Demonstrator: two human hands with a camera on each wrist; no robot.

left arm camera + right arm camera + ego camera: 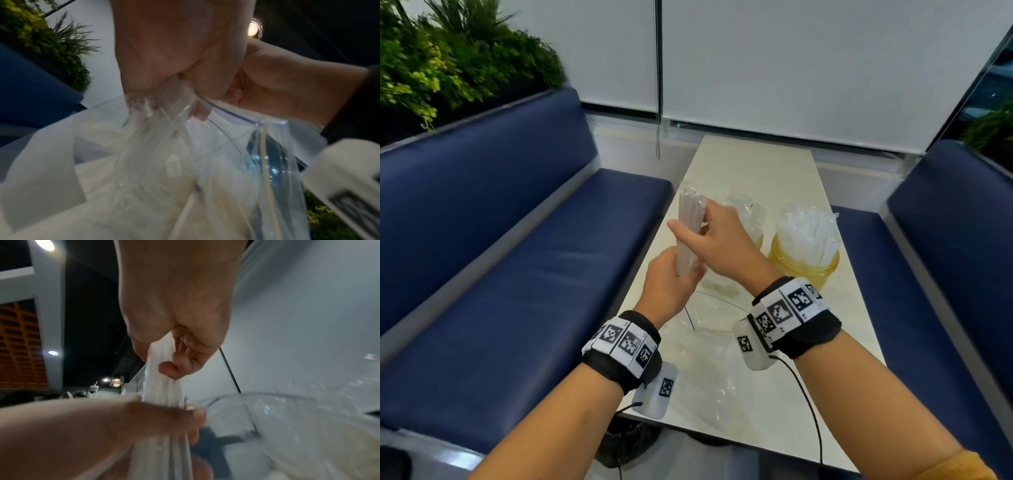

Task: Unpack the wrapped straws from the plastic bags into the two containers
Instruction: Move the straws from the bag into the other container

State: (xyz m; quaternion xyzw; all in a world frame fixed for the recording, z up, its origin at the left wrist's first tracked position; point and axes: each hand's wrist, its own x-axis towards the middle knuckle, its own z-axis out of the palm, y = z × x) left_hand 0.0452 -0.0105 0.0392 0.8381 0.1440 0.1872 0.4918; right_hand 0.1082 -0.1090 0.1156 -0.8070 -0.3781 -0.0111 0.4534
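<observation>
Head view is bright and evenly lit, bent at its edges. Both wrist views are dim, motion-blurred, with ceiling lamps (44, 244) flaring.

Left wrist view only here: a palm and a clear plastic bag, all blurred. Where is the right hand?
Observer: The right hand pinches the upper part of the bundle of white wrapped straws; the left hand grips its lower end.
Operator: Which container has room?
Observer: The right-side yellow translucent container is packed with straws; the other yellow container is mostly hidden behind the right hand.
Operator: Anything else lying around?
Observer: Crumpled clear plastic lies on the pale table, nearer the person.
</observation>
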